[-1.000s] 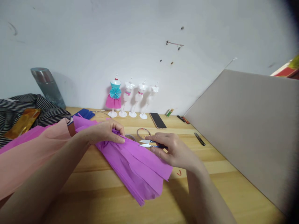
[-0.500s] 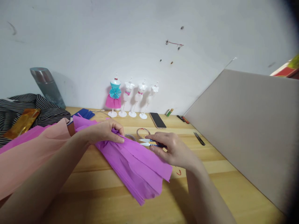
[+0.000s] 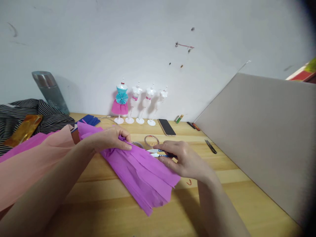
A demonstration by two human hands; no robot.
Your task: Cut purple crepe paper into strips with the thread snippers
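Note:
Purple crepe paper point(image 3: 145, 179), gathered at its middle and fanning out below, is pinched in my left hand point(image 3: 115, 137). My right hand point(image 3: 185, 159) grips a pair of small scissors point(image 3: 161, 153) with blue handles and white blades. Their blades point left at the upper edge of the paper, and the tips are partly hidden by it. The lower fingers of my right hand lie against the paper's right side. Behind the scissors, two thin rolls or rings of wire or tape point(image 3: 151, 140) lie on the table.
Several small dress-form stands point(image 3: 120, 98) line the wall, one wearing a blue and pink dress. A phone point(image 3: 167, 127), a utility knife point(image 3: 210, 146) and a grey panel point(image 3: 259, 141) are at the right. A flask point(image 3: 50, 92), striped cloth point(image 3: 56, 118) and peach paper point(image 3: 41, 161) are at the left.
The scissors' blades have come closer together and moved slightly left and down against the paper's edge. The paper's lower right corner has shifted a little. My left hand is nearly still.

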